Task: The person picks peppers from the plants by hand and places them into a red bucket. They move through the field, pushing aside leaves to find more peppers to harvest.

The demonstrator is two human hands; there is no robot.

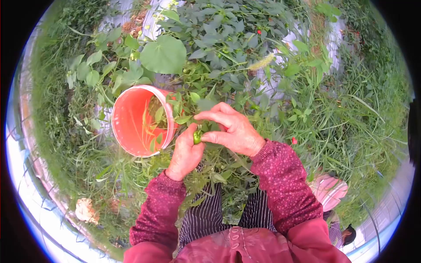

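Note:
A small green pepper point(198, 136) is held in the fingers of my left hand point(187, 151), in front of my body. From the right, my right hand point(232, 129) reaches to it, its thumb against the pepper and its index finger stretched out above. Just left of my hands a red bucket point(131, 120) with a pale rim lies tilted, its mouth facing left. Green leaves and grass blades show inside the bucket and across its rim. Leafy plants surround both hands.
A large round leaf point(163, 55) stands above the bucket. Dense pepper plants point(228, 39) grow ahead, with strips of pale ground cover between rows. Tall grass point(346, 127) fills the right side. Another person point(335, 230) is partly visible at the lower right.

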